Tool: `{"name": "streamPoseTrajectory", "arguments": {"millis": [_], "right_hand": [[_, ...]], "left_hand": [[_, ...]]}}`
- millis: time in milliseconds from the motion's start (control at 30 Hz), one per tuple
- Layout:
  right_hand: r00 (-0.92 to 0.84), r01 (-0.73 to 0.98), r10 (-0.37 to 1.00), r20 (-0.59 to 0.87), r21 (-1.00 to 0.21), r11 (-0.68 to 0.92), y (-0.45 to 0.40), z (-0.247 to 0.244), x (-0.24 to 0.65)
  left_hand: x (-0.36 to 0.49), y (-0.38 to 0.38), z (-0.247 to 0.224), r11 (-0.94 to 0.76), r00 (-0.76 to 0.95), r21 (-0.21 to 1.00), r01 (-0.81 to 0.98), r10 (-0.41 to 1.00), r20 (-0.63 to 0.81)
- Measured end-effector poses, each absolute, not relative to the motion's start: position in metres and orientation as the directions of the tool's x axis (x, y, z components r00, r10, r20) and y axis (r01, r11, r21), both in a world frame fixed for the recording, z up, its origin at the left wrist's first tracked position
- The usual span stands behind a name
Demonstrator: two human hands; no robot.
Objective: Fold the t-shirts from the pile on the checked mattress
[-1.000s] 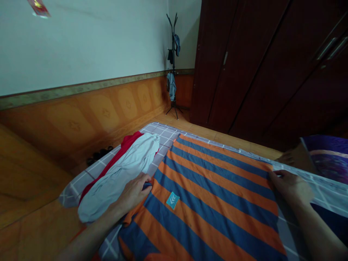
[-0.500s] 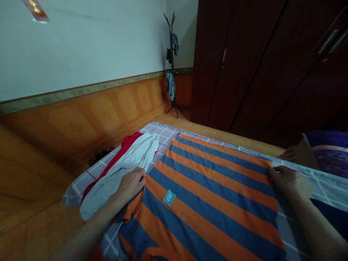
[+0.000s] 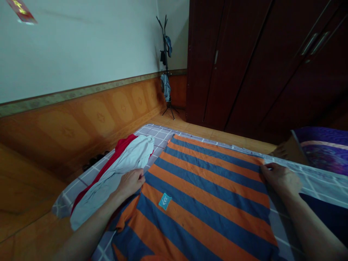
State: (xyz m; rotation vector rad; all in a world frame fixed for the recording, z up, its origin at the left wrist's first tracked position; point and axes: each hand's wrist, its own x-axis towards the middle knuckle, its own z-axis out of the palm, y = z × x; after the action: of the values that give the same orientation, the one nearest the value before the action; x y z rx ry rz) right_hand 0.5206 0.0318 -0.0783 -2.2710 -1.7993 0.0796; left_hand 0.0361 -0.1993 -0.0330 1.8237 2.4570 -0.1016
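An orange and dark-blue striped shirt (image 3: pixel 206 188) lies spread out on a bed with a grey checked sheet (image 3: pixel 160 135). A small teal patch (image 3: pixel 164 201) shows on its front. My left hand (image 3: pixel 132 182) is closed on the shirt's left edge, near the sleeve. At the far right corner of the hem, my right hand (image 3: pixel 281 178) pinches the cloth between thumb and fingers. The shirt's near end, toward the collar, runs out of view at the bottom.
Left of the shirt lie a pale grey garment (image 3: pixel 122 163) and a red one (image 3: pixel 121 148). Dark navy cloth (image 3: pixel 326 214) rests at the right. A coat rack (image 3: pixel 166 65) stands in the corner beside a dark wardrobe (image 3: pixel 231 65). A purple bundle (image 3: pixel 323 148) sits beyond the bed.
The whole view has shifted slightly, so things appear further left. Both hands keep their hold on the shirt, which lies nearly the same.
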Motion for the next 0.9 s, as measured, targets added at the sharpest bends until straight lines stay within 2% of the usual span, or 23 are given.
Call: {"name": "streamPoseTrajectory", "arguments": {"millis": [133, 233, 300, 333, 400, 500, 667, 733, 833, 900], "right_hand": [[0.289, 0.936, 0.956, 0.047, -0.224, -0.272, 0.029, -0.077, 0.518], [0.307, 0.929, 0.951, 0.033, -0.229, -0.291, 0.027, -0.074, 0.515], [0.307, 0.928, 0.951, 0.032, -0.234, -0.291, 0.025, -0.072, 0.514], [0.305, 0.927, 0.952, 0.032, -0.238, -0.289, 0.024, -0.071, 0.514], [0.298, 0.928, 0.954, 0.031, -0.243, -0.282, 0.023, -0.071, 0.513], [0.294, 0.929, 0.955, 0.040, -0.246, -0.276, 0.021, -0.070, 0.512], [0.312, 0.927, 0.948, 0.064, -0.240, -0.289, 0.019, -0.069, 0.509], [0.312, 0.928, 0.948, 0.066, -0.234, -0.289, 0.017, -0.069, 0.507], [0.310, 0.932, 0.948, 0.068, -0.218, -0.289, 0.014, -0.068, 0.503], [0.307, 0.935, 0.950, 0.057, -0.207, -0.290, 0.012, -0.066, 0.500]], "left_hand": [[0.049, -0.193, -0.025, 0.262, -0.264, -0.049, 0.964, 0.964, -0.037], [0.071, -0.172, -0.028, 0.005, -0.004, -0.014, 1.000, 0.997, 0.073], [0.080, -0.151, -0.036, -0.201, 0.199, 0.018, 0.979, 0.978, 0.056], [0.081, -0.140, -0.042, -0.240, 0.240, 0.019, 0.971, 0.971, 0.026], [0.074, -0.119, -0.054, -0.191, 0.191, -0.008, 0.982, 0.981, -0.018], [0.054, -0.099, -0.066, -0.043, 0.045, -0.055, 0.998, 0.999, 0.029], [0.042, -0.104, -0.070, -0.050, 0.059, -0.088, 0.995, 0.992, 0.109], [0.049, -0.121, -0.071, -0.098, 0.108, -0.078, 0.992, 0.984, 0.141], [0.062, -0.153, -0.079, -0.309, 0.313, -0.052, 0.950, 0.942, 0.124], [0.068, -0.171, -0.086, -0.383, 0.385, -0.042, 0.923, 0.915, 0.122]]}}
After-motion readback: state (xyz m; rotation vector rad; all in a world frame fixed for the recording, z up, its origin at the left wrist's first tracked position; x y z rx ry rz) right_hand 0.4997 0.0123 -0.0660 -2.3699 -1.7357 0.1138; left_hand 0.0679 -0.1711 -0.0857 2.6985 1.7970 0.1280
